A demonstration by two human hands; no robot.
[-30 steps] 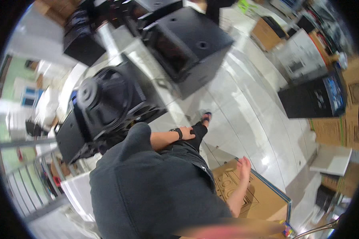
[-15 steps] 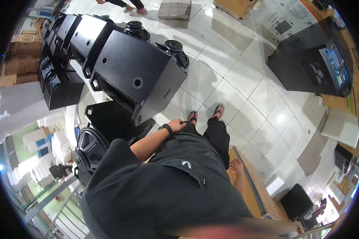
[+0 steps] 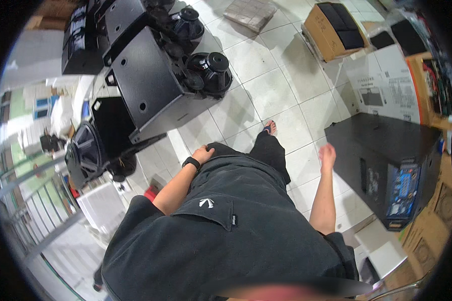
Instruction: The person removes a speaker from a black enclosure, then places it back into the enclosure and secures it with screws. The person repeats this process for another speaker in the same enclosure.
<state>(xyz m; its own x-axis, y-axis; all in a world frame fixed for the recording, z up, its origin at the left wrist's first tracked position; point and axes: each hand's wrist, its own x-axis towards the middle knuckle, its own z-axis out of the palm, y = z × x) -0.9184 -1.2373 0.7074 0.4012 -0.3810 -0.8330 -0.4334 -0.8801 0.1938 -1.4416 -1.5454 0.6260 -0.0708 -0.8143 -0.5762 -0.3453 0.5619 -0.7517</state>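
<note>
My left hand (image 3: 202, 154), with a black watch on its wrist, is at the front of my black trousers (image 3: 226, 150). Its fingers are curled on the dark cloth and partly hidden. Out to my right, my right hand (image 3: 327, 153) is held in the air with loosely bent fingers and nothing in it. Nearest to that hand is a large black speaker cabinet (image 3: 349, 160) with a blue-lit panel at its end. On my left stands another black speaker cabinet (image 3: 148, 80), with a round speaker driver (image 3: 211, 72) beside its far end.
More cabinets and drivers line the left side. A loose speaker driver (image 3: 88, 150) sits near a metal railing (image 3: 35, 175). Ahead are a flat wrapped package (image 3: 249, 12) and a cardboard box (image 3: 326, 32) holding black pieces. A printed white carton (image 3: 381, 83) stands behind the right cabinet. White tiles form the floor.
The view has turned and moved ahead; the right cabinet appears closer. My right hand has risen forward from beside my leg. My left hand stays at my trousers. The distant person's legs are out of view.
</note>
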